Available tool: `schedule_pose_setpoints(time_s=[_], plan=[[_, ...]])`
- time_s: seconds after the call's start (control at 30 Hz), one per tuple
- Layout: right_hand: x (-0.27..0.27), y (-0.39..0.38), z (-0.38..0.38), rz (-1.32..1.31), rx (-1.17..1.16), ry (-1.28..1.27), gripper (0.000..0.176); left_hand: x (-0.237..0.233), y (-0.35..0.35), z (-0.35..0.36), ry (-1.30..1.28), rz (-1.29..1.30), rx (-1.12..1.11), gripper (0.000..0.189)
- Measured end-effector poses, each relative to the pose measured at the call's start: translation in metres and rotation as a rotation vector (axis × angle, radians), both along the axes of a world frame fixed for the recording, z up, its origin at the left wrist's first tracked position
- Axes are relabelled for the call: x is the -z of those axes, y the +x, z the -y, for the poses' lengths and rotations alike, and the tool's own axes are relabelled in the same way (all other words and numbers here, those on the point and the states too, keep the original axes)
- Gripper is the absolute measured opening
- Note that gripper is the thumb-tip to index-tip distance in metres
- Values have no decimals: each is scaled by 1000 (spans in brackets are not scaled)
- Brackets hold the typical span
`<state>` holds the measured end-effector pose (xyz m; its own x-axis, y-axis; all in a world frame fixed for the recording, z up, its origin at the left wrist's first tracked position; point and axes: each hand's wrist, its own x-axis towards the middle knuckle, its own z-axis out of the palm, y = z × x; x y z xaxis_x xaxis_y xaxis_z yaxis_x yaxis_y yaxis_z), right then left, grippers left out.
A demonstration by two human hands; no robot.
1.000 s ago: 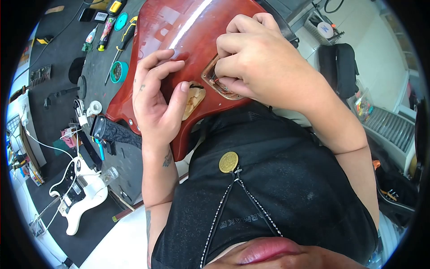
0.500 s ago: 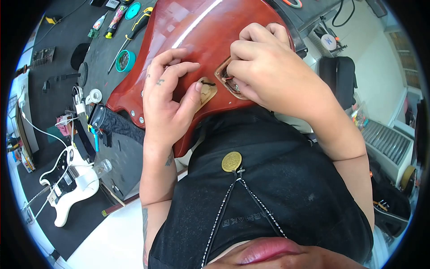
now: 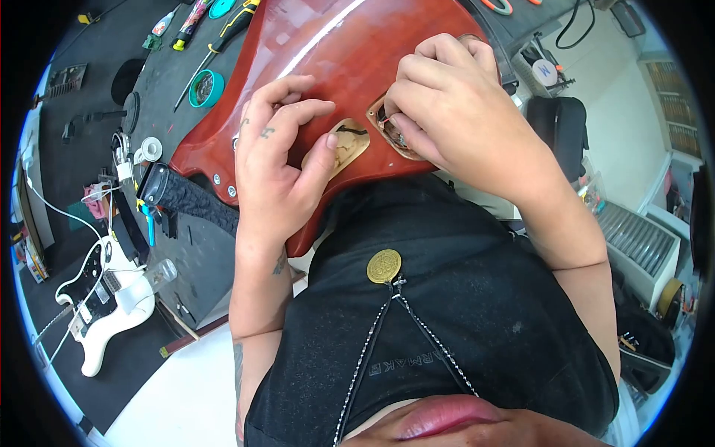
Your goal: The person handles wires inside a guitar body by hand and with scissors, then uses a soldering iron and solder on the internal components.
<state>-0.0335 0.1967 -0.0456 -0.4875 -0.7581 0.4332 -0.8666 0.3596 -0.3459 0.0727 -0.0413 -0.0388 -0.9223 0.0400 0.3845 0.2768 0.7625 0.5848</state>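
Note:
A glossy red guitar body (image 3: 328, 52) lies back-side up against my chest, across a dark workbench. My left hand (image 3: 279, 164) rests on it with fingers curled and the thumb tip at the edge of an oval bare-wood cavity (image 3: 344, 145). My right hand (image 3: 454, 104) is bunched over a second cavity (image 3: 387, 130) beside it, fingertips pushed in and pinched on thin wires there. What lies deeper in that cavity is hidden by the fingers.
A black embossed strap (image 3: 186, 197) hangs off the body's left horn. On the bench (image 3: 160, 119) lie a teal round tin (image 3: 202, 88), a yellow-black screwdriver (image 3: 223, 37) and small parts. A white guitar (image 3: 97, 298) lies lower left, and a black backpack (image 3: 558, 134) stands right.
The view has shifted, so the guitar and both hands sit a little higher and further right. The wood cavity shows more beside my left thumb. Both hands keep their places on the body.

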Motion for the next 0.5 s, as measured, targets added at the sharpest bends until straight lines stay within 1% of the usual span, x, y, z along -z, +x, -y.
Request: schedule_pose_setpoints(time_s=[0.03,0.13,0.23,0.33,0.5], plan=[[0,1,0,18,1,-1,16,1,0,0,5,5,-2,31],[0,1,-1,24,0,-19,15,-3,0,-2,-55,8,1,31],[-10,1,1,3,-8,11,15,-4,0,-3,-68,14,-7,30],[-11,4,3,-11,49,-21,16,-5,0,-4,-76,16,-12,31],[-8,3,2,-8,33,-40,17,-3,0,-5,-84,25,-7,31]])
